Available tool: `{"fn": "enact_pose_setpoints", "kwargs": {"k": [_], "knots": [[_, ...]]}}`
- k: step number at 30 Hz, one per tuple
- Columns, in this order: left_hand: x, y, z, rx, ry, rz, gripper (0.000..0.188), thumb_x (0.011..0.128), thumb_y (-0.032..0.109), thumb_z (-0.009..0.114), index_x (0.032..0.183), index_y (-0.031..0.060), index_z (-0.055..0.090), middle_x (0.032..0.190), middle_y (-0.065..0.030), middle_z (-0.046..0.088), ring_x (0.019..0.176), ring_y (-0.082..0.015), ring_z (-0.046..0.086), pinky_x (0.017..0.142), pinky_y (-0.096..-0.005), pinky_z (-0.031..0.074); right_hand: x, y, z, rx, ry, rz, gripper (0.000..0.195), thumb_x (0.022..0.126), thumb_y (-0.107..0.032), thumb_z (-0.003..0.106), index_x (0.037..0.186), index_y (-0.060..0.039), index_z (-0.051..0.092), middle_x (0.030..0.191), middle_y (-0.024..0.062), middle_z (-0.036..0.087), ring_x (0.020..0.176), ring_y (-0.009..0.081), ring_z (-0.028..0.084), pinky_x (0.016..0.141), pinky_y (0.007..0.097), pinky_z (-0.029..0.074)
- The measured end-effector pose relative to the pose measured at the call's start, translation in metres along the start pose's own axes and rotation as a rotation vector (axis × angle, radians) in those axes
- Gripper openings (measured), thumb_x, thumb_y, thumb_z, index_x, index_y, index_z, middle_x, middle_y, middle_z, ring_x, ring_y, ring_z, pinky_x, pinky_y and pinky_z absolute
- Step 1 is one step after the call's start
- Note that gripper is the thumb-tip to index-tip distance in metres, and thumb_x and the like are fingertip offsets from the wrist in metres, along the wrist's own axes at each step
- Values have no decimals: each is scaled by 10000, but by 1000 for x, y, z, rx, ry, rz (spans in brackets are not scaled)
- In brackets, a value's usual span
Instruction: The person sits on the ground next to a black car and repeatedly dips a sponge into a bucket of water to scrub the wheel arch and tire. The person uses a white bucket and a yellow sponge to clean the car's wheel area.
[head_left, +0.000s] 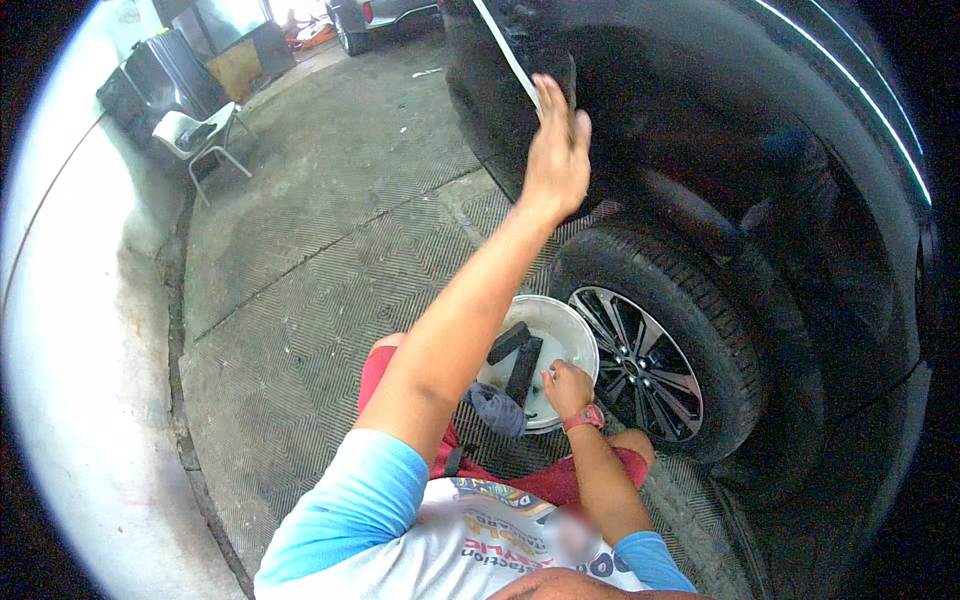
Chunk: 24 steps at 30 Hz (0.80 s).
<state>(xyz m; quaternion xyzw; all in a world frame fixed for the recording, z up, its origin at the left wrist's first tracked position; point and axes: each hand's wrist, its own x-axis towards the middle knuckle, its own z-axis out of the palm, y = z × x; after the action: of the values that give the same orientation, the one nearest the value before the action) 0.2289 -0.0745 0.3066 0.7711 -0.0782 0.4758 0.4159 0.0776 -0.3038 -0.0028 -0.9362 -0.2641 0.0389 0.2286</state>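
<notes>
My left hand (556, 154) is stretched forward against the black car body panel (630, 97), its fingers extended. A thin dark shape shows between thumb and fingers; whether it is a held thing or a reflection is unclear. Over the near right side of a white plastic bucket (559, 304) hangs my right hand (568, 388), loosely curled with nothing visible in it. A red watch is on that wrist. Two black blocks lie at the bucket, one block (525, 367) closer to my right hand and another block (508, 343) partly behind my left arm. A grey cloth (496, 410) drapes on the near rim.
The car's wheel (634, 364) with its alloy rim stands just right of the bucket. A white wall (82, 360) runs along the left. Farther off are a white chair (199, 131) with a dark item on it and another car (382, 15). The floor (300, 300) has a grooved pattern.
</notes>
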Motion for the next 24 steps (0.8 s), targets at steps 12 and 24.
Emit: {"fn": "enact_pose_setpoints", "kwargs": {"k": [12,24], "knots": [[-46,7,-2,-48,-139,12,746,1195,262,468,1742,-55,71,1812,-322,28,1700,-402,71,1382,-446,133,0,4,4,18,-47,8,319,989,-353,763,1024,-36,756,968,232,791,879,447,774,786,570,610],[-71,0,8,-53,-203,36,780,1197,283,455,1768,12,-2,1839,-275,-22,1708,-401,-1,1377,-528,85,1,5,7,-11,-35,1,323,993,-367,764,1038,-47,761,965,206,798,881,428,780,793,553,616]]}}
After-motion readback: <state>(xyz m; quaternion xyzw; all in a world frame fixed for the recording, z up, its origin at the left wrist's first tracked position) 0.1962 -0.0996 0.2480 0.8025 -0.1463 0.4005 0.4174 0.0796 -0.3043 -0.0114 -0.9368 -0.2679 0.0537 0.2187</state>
